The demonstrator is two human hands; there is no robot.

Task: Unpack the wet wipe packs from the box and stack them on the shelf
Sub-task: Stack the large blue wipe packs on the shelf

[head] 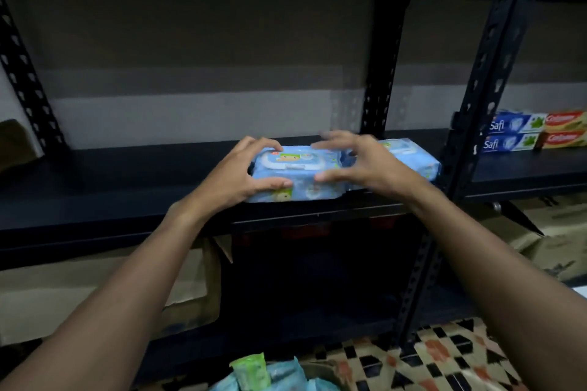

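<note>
Dim storeroom, black metal shelf (pixel 127 187) on slotted uprights (pixel 486 89), grey wall behind.

Both arms reach forward to the shelf board, hands apart at the two ends of a small stack of blue wet wipe packs.
- Top pack (pixel 295 160): lies flat between the hands, white flip lid facing up. It rests on a lower pack (pixel 301 192), whose front face shows at the shelf's near edge.
- Left hand (pixel 235 174): grips the left end of the stack, fingers curled over the top pack, thumb pressed on the front.
- Right hand (pixel 362 165): blurred. Fingers spread and bent over the right end, thumb close to the front face. Cannot tell whether it actually holds the stack.
- Third pack (pixel 413 159): on the same board, just beyond and to the right of the right hand, partly hidden by it.

Far to the right of the right hand, past the upright, blue toothpaste cartons (pixel 511 135) and red cartons (pixel 565 130) sit stacked on the neighbouring shelf.

Below the left forearm, a cardboard carton (pixel 95 292) stands on the lower level. Below and between the forearms, at the bottom edge, green and blue loose packs (pixel 251 370) show. Patterned floor (pixel 444 359) lies under the right forearm.
</note>
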